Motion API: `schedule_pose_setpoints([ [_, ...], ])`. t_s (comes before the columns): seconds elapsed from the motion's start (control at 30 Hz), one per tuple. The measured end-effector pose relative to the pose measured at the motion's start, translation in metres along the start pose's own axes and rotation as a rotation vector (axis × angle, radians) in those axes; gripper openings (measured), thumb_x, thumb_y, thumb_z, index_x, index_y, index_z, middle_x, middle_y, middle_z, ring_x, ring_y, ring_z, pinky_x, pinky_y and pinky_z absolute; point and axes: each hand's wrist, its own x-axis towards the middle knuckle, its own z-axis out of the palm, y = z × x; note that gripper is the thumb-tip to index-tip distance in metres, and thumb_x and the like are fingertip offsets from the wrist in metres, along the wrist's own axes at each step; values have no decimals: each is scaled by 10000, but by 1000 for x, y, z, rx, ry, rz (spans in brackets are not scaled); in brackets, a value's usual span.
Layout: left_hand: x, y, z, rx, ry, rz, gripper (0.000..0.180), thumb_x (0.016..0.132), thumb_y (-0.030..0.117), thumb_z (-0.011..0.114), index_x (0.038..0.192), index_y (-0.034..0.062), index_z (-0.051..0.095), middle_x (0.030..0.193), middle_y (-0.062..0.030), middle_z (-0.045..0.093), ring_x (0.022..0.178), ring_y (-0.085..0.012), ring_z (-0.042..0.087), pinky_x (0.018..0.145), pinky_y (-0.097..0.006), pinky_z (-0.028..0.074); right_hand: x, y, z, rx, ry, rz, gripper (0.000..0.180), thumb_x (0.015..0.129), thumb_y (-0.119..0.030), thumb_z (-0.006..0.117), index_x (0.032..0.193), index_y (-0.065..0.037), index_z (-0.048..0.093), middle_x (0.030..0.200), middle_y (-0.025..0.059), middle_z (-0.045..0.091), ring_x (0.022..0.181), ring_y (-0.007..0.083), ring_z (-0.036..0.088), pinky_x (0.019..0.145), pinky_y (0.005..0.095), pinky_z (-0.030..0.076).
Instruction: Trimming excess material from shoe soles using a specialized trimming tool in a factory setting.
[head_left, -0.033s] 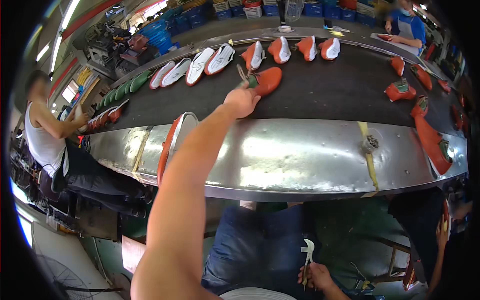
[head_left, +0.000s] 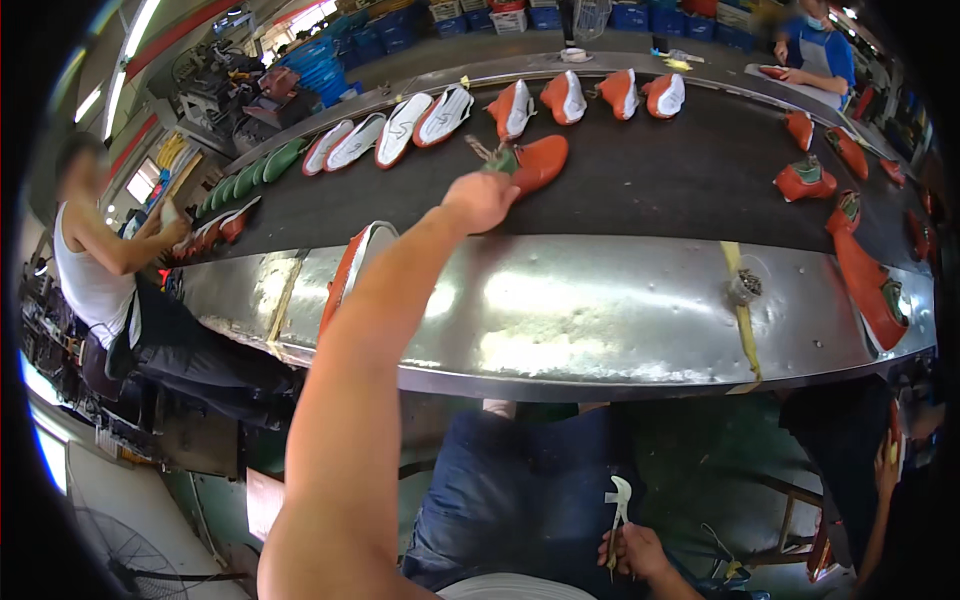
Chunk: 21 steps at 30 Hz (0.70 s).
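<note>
My left arm reaches over the metal edge to the dark belt. There my left hand [head_left: 481,203] is closed at the heel end of a red shoe [head_left: 543,163] with a green inside and loose laces; the fingertips are partly hidden. The shoe lies sole down, toe toward the far right. Low in front of my lap, my right hand [head_left: 632,548] grips a pair of pincers [head_left: 619,500] by the handles, its curved pale head pointing up. A red and white shoe [head_left: 364,256] stands on the metal edge, partly behind my left forearm.
Along the belt [head_left: 660,185] stand rows of red, white and green shoes; several red ones [head_left: 803,180] are at right. A small cup of nails [head_left: 745,286] sits on the metal edge [head_left: 580,310]. Co-workers are at left [head_left: 100,250], far right [head_left: 820,60] and near right.
Little differs. The view has shifted slightly, and my left hand has stayed at the red shoe's heel end. The co-worker at left has raised a hand a little.
</note>
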Motion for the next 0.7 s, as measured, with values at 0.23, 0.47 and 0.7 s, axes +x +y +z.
schedule_pose_setpoints([
  [0.23, -150, -119, -60, -270, -289, -879, 686, 867, 415, 735, 1382, 15, 524, 1304, -187, 613, 1217, -322, 588, 981, -473, 502, -7, -20, 10, -31, -36, 70, 502, 1096, -401, 296, 1121, 9, 585, 964, 137, 705, 791, 221, 731, 447, 231, 431],
  [0.47, -245, -106, -55, -1452, -38, -700, 476, 975, 402, 643, 1195, -21, 630, 1029, -129, 724, 869, -241, 718, 795, -403, 589, -15, -4, 27, -84, 27, 6, 497, 1095, -407, 309, 1086, 6, 584, 938, 136, 702, 769, 233, 727, 496, 264, 485],
  [0.7, -404, 109, -23, -2070, 207, -241, 466, 1001, 293, 619, 1322, -41, 558, 1171, -115, 677, 1065, -203, 648, 976, -366, 513, -28, 6, 48, -486, 52, -316, 292, 1040, -272, 516, 1107, 2, 591, 882, 83, 691, 730, 189, 680, 689, 311, 540],
])
